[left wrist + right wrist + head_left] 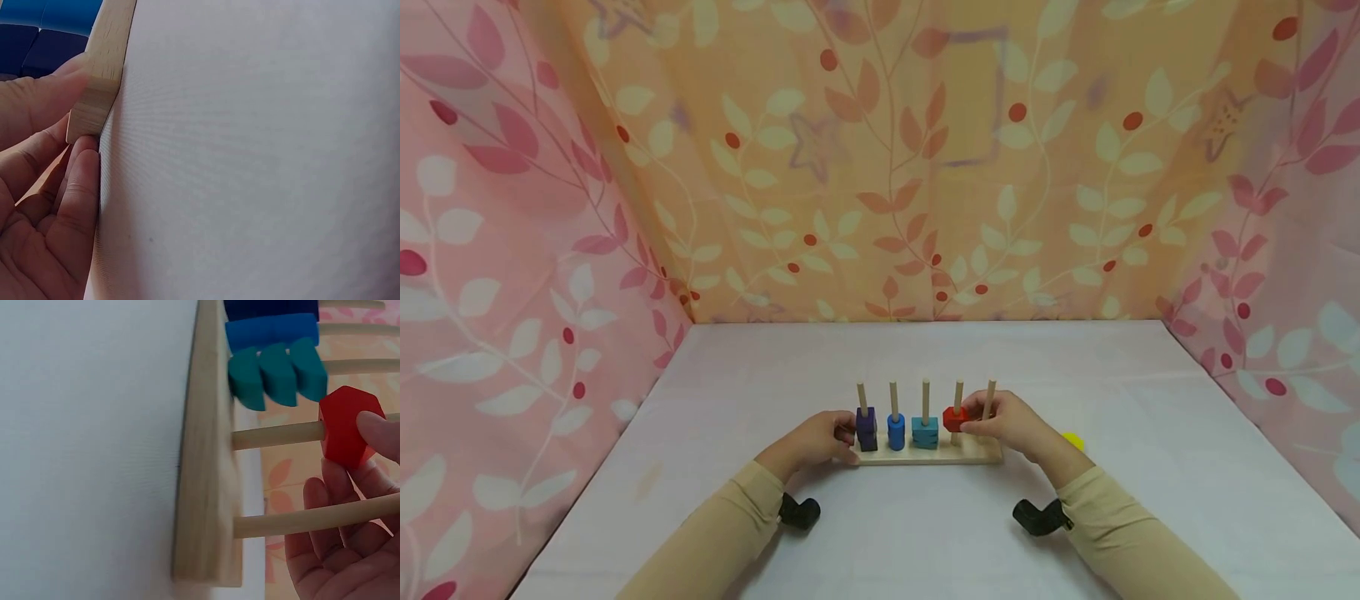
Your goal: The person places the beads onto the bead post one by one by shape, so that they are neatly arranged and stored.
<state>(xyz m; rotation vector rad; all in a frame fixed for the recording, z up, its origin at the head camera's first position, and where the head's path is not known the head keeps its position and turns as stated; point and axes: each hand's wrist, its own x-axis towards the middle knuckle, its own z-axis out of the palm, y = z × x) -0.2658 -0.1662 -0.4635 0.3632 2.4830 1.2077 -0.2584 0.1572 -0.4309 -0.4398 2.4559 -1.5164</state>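
Note:
A wooden peg stand (928, 456) with several upright pegs stands on the table. My right hand (1017, 423) pinches a red angular block (952, 419) between thumb and fingers. In the right wrist view the red block (345, 425) is threaded on its peg, partway up and apart from the base (206, 487). The rightmost peg (312, 515) is bare, close to my fingers. My left hand (814, 439) grips the left end of the base (103, 94). Purple blocks (867, 427), blue round pieces (896, 432) and teal blocks (925, 432) sit on the other pegs.
A yellow piece (1073, 439) lies on the white table (917, 533), partly hidden by my right wrist. Black devices (1037, 517) are worn at both wrists. Patterned cloth walls (880, 167) stand at the back and sides.

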